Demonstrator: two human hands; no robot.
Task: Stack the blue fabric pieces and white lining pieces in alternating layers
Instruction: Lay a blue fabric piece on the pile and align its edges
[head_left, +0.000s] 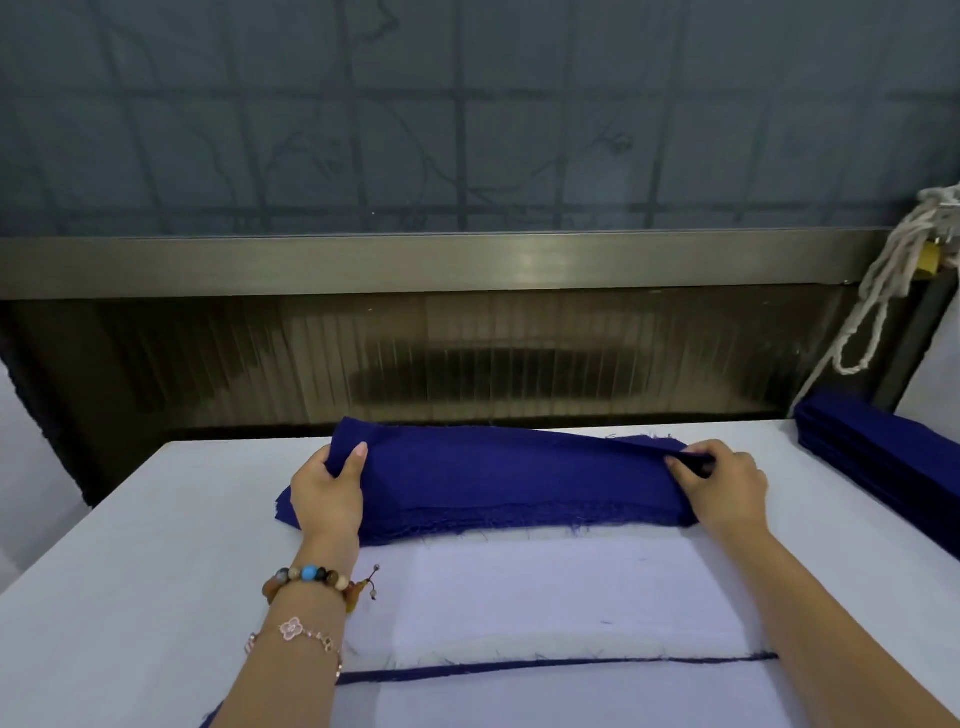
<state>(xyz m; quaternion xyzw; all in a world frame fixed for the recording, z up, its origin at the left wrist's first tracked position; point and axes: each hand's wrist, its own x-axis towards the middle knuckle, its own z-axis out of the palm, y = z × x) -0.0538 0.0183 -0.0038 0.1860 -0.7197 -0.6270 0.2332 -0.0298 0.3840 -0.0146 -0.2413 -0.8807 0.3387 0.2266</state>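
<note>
A pile of blue fabric pieces (498, 483) lies across the middle of the white table, its frayed edge facing me. My left hand (327, 493) grips the top blue piece at its left end, thumb on top. My right hand (722, 483) pinches the same piece at its right end, lifting a fold. Nearer to me lies a white lining piece (561, 592) on top of a stack, with a thin blue edge (561, 665) showing beneath it.
A second pile of folded blue fabric (883, 462) sits at the table's right edge. A knotted white rope (883, 275) hangs at the right. A dark ribbed panel (467, 358) and metal rail stand behind the table (130, 545).
</note>
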